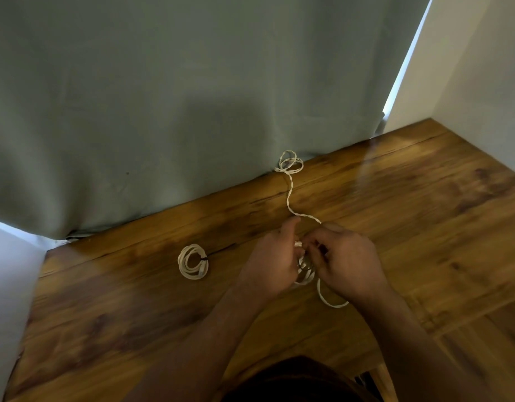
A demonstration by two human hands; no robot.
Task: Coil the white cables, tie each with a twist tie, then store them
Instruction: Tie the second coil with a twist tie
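On the wooden table (410,221) lies a white cable coil (193,261) bound with a dark twist tie, left of my hands. My left hand (275,258) and my right hand (344,256) meet over a second white cable (306,274), both gripping its partly wound loops between their fingers. One loop (328,300) hangs out below my right hand. The loose, twisted tail of that cable (291,195) runs away from my hands to a small tangle of loops (291,163) at the table's far edge.
A grey-green curtain (163,111) hangs along the far edge of the table. White walls (482,68) stand at the right and the left. Part of a wooden chair (378,381) shows at the bottom.
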